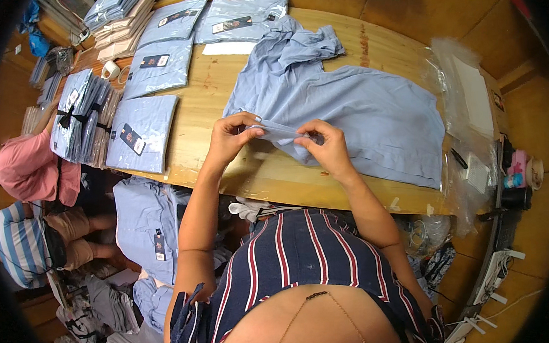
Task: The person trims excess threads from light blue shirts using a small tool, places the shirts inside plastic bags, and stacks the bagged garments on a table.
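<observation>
A light blue shirt (pixel 371 112) lies spread and rumpled across the wooden table, its bunched end pointing away from me. My left hand (pixel 230 139) pinches a narrow edge of the cloth between thumb and fingers. A short way to the right, my right hand (pixel 326 148) grips the same strip, which is stretched between the two hands just above the table's near side. Which part of the shirt this edge belongs to, I cannot tell. Beyond the left hand lie folded blue shirts in clear bags with dark tags, the closest being a bagged shirt (pixel 143 132).
Bundled bagged shirts (pixel 73 118) tied with black ribbon stand at the table's left edge. Clear plastic bags (pixel 461 91) and white card sit at the right end. A person in pink (pixel 35 161) and another in blue stripes (pixel 24 243) are at left. More blue shirts (pixel 145 217) hang below.
</observation>
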A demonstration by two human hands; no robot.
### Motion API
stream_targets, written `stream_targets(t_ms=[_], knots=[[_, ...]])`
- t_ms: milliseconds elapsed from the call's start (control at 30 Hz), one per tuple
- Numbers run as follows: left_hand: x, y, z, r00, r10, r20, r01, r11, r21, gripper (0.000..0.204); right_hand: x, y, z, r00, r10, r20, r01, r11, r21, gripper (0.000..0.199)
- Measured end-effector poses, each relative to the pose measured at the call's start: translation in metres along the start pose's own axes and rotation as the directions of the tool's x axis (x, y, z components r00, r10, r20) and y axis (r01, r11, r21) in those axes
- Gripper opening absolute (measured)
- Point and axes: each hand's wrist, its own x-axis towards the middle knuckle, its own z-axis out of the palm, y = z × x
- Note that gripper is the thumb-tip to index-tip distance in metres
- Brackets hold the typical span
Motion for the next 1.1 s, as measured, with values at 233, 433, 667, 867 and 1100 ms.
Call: stream_targets(t_ms=[233,433,667,867,1100], knots=[[-0.006,0.032,0.008,0.934,-0.308,-0.182,0.257,0.932,-0.255,0.015,-0.003,0.01,0.003,0.989,0.14,-0.039,-0.132,0.977,0.17,0.02],[-0.007,0.026,0.005,0.893,-0.425,-0.147,0.359,0.871,-0.335,0.019,-0.004,0.017,0.008,0.986,0.149,-0.068,-0.134,0.972,0.196,0.018],[-0.001,0.04,-0.007,0.913,-0.385,0.137,0.395,0.917,-0.052,0.011,-0.006,0.02,-0.01,0.997,0.078,-0.007,-0.079,0.995,-0.053,0.021],[-0.03,0.021,-0.095,0.638,-0.684,0.352,0.202,0.59,0.781,0.02,-0.048,0.078,-0.171,0.899,0.085,-0.429,-0.425,0.402,-0.811,0.031],[0.053,-0.003,-0.044,0.961,-0.062,-0.268,0.217,0.768,0.603,0.039,0.013,0.099,-0.266,0.732,-0.006,-0.682,-0.636,0.354,-0.686,0.024]])
